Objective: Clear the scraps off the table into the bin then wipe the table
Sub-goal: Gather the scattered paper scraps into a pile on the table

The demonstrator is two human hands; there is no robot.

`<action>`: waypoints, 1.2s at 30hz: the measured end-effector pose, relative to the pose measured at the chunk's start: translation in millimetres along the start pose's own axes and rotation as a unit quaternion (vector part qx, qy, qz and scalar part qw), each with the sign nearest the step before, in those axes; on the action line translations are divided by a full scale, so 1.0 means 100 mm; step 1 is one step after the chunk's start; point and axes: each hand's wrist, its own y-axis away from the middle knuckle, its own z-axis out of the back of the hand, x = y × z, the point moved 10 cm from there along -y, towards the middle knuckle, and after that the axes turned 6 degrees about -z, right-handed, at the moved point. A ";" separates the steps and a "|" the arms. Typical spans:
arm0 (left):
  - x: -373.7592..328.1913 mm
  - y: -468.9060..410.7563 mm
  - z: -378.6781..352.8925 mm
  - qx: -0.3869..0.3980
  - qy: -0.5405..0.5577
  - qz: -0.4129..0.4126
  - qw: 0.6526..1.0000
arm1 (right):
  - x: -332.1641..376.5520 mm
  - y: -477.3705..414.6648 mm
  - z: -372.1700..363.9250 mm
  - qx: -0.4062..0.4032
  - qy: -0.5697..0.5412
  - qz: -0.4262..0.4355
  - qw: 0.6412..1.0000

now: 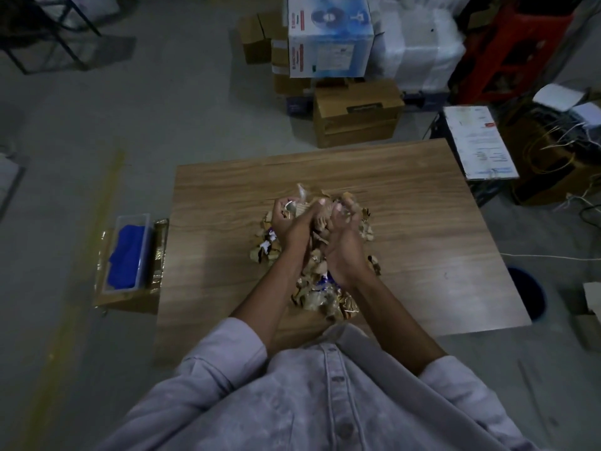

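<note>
The wooden table (422, 222) fills the middle of the frame, and the scraps (320, 297), a heap of torn brown card and bits of wrapper, lie at its centre and run down toward the near edge. This is the clearing step, and by the look of the pile it is far from done. The left hand (291, 222) and the right hand (344, 242) are side by side in the centre of the frame, palms up and touching along their inner edges, with the fingers curled up round a cupped load of scraps held above the heap. The bin (528, 294) is a dark round tub on the floor at the right of the frame, partly hidden by the table's right edge and well apart from the hands. The next move probably calls for keeping the hands together while carrying the load right and over the bin's mouth, since loose pieces could slip out. A blue cloth (125, 255) sits in a clear tub (143, 219) just beside the table's left edge, ready for wiping.
</note>
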 end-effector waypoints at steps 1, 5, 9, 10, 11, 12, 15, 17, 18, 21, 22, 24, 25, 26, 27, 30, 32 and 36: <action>-0.01 0.00 0.00 -0.004 -0.001 -0.004 1.000 | 0.01 0.01 0.07 -0.016 -0.002 -0.009 1.000; -0.11 0.06 0.02 -0.018 0.018 0.020 0.999 | 0.17 0.12 0.41 -0.099 0.075 0.037 0.992; -0.19 0.15 -0.18 0.083 0.148 0.164 0.972 | 0.13 0.17 0.66 -0.144 0.035 0.054 0.987; -0.26 0.19 -0.26 0.126 0.171 0.164 0.963 | 0.06 0.15 0.59 -0.120 0.015 0.021 0.992; -0.31 0.22 -0.34 0.154 0.195 0.160 0.955 | -0.02 0.13 0.47 -0.078 -0.008 -0.016 0.997; -0.34 0.29 -0.40 0.172 0.217 0.163 0.947 | -0.05 0.15 0.32 -0.034 -0.043 -0.042 0.998; -0.31 0.53 -0.50 0.175 0.246 0.182 0.936 | 0.08 0.17 -0.06 0.060 -0.161 -0.023 0.985; -0.27 0.64 -0.49 0.158 0.243 0.167 0.942 | 0.20 0.17 -0.18 0.065 -0.216 0.002 0.974; -0.26 0.63 -0.46 0.150 0.222 0.130 0.955 | 0.23 0.17 -0.20 0.057 -0.228 0.015 0.972; -0.36 0.67 -0.36 0.142 0.119 0.038 0.982 | 0.29 0.14 -0.15 -0.003 -0.156 0.063 0.986; -0.36 0.67 -0.34 0.144 0.106 0.029 0.983 | 0.31 0.15 -0.10 -0.034 -0.122 0.080 0.989; -0.38 0.67 -0.31 0.152 0.108 0.029 0.982 | 0.34 0.18 -0.07 -0.057 -0.077 0.104 0.990; -0.38 0.67 -0.30 0.154 0.113 0.040 0.981 | 0.34 0.18 -0.08 -0.056 -0.069 0.106 0.990; -0.35 0.65 -0.29 0.157 0.125 0.056 0.978 | 0.33 0.17 -0.11 -0.052 -0.071 0.104 0.991; -0.33 0.65 -0.28 0.160 0.146 0.074 0.973 | 0.33 0.16 -0.13 -0.046 -0.074 0.104 0.991; -0.29 0.65 -0.24 0.136 0.157 0.114 0.971 | 0.31 0.13 -0.19 -0.042 -0.116 0.091 0.988; -0.28 0.64 -0.21 0.116 0.144 0.116 0.976 | 0.27 0.08 -0.18 -0.050 -0.124 0.082 0.988; -0.28 0.64 -0.22 0.122 0.196 0.129 0.964 | 0.22 0.04 -0.17 -0.057 -0.111 0.102 0.987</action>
